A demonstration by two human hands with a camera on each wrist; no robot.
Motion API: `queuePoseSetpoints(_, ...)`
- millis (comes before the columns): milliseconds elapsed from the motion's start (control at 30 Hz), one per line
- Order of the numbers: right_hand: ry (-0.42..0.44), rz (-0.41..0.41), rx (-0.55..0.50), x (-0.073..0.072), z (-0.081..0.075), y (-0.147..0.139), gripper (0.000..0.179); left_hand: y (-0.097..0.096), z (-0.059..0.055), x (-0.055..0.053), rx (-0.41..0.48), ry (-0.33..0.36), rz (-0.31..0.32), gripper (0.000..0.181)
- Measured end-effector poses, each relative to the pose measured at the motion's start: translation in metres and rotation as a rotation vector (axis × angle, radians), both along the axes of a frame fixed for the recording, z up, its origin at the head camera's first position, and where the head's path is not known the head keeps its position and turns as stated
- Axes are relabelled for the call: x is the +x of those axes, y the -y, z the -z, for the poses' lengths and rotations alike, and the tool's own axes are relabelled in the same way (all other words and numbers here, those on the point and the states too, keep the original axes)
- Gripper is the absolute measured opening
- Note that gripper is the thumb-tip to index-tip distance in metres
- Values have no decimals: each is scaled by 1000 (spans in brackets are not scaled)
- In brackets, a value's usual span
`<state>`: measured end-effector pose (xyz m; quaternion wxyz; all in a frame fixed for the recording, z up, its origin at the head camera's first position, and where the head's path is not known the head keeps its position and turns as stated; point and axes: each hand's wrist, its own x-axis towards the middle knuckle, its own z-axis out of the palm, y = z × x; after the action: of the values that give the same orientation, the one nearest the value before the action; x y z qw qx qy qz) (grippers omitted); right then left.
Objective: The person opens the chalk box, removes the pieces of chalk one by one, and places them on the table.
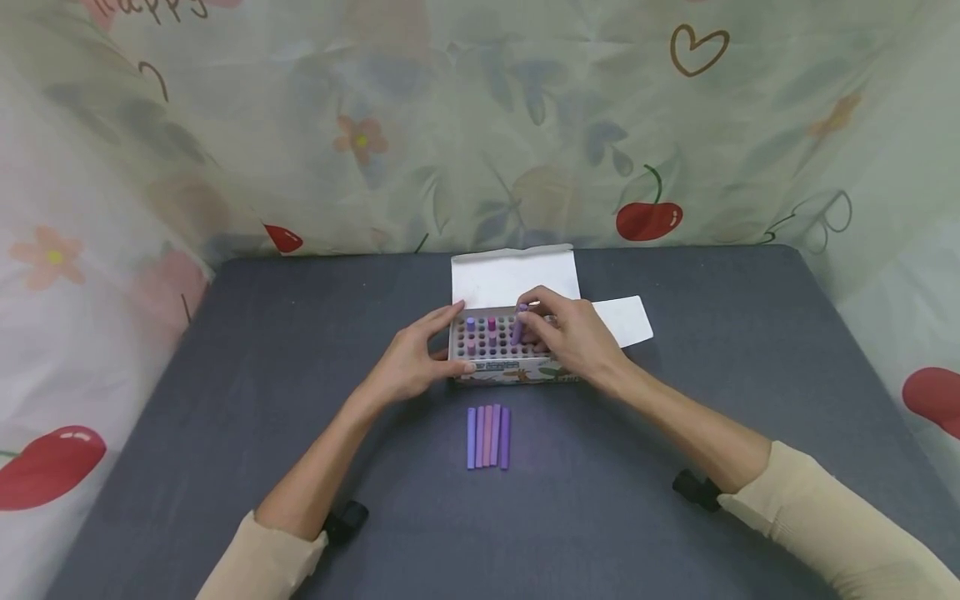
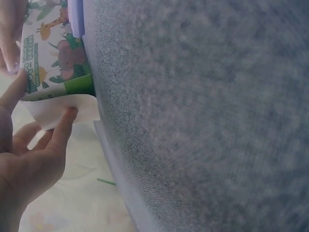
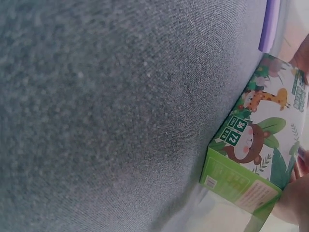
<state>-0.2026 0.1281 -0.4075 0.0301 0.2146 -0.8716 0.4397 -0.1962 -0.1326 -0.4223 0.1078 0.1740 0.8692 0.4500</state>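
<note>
A small cardboard box [image 1: 495, 374] with a holed insert and animal pictures stands on the dark table. Several short coloured sticks [image 1: 492, 325], crayon- or chalk-like, poke up from its holes. My left hand [image 1: 408, 360] grips the box's left end, thumb at the front and fingers at the far side. Between thumb and fingers my right hand [image 1: 581, 333] pinches a purple stick [image 1: 517, 330], upright over the holes in the middle of the box. Its lower end overlaps the insert. In the right wrist view the fingers are mostly cut off behind the box [image 3: 260, 130].
In front of the box lies a row of several blue, pink and purple sticks [image 1: 487, 437]. The white lid [image 1: 513, 279] is folded back behind the box, and a side flap [image 1: 624, 321] sticks out right. A patterned curtain [image 1: 465, 150] hangs behind the table [image 1: 300, 333].
</note>
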Motion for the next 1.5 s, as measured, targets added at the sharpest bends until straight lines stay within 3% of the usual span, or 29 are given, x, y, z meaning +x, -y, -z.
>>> queuePoseSetpoints(267, 21, 13, -156, 2, -4, -3, 19, -1, 0, -1, -8, -8, 8, 90)
queuePoseSetpoints(533, 111, -8, -307, 8, -9, -5, 23, 0, 1, 0, -8, 3, 2, 90)
queuePoseSetpoints(900, 148, 30, -230, 21, -10, -6, 26, -1, 1, 0, -25, -5, 14, 90)
queuePoseSetpoints(1500, 245, 56, -272, 52, -12, -8, 25, 1, -1, 0, -44, -12, 22, 90)
